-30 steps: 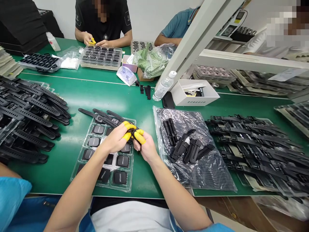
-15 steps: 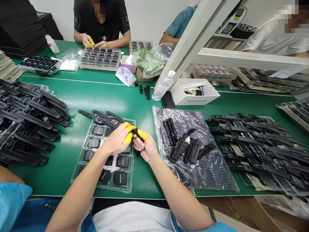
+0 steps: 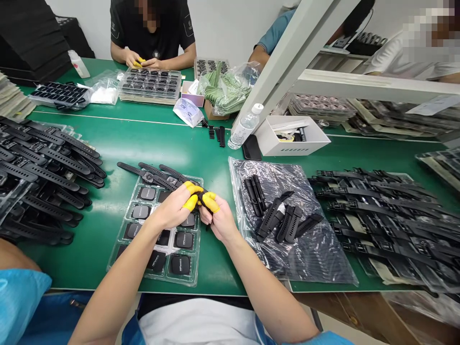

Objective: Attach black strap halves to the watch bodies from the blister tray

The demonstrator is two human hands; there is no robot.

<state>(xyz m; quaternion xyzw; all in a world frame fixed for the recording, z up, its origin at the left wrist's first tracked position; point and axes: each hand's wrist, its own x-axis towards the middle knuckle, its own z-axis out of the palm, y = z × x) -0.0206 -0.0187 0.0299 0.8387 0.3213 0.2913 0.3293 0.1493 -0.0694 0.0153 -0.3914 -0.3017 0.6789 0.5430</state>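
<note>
My left hand (image 3: 178, 205) and my right hand (image 3: 220, 215), both with yellow finger cots, pinch a black watch strap (image 3: 202, 199) between them. The fingers hide most of it, so I cannot tell whether a watch case is attached. Below lies a clear plastic tray (image 3: 196, 270) of square black watch units (image 3: 184, 240), their faces printed with small lettering. Across the tray's far end rest several watches with straps (image 3: 163, 178). Right of my hands, loose black straps (image 3: 287, 223) lie on a plastic bag of dark straps (image 3: 305, 263).
Stacked trays of strapped watches stand at left (image 3: 46, 163) and right (image 3: 381, 206). Beyond are a water bottle (image 3: 246, 127), a white box (image 3: 296, 148) and a grey post (image 3: 283, 62). A co-worker (image 3: 154, 43) handles parts across the green table (image 3: 143, 139).
My hands stay nearly in place, fingers shifting slightly on the black watch strap. The right thumb turns a little lower. The co-worker's hands across the table move slightly.
</note>
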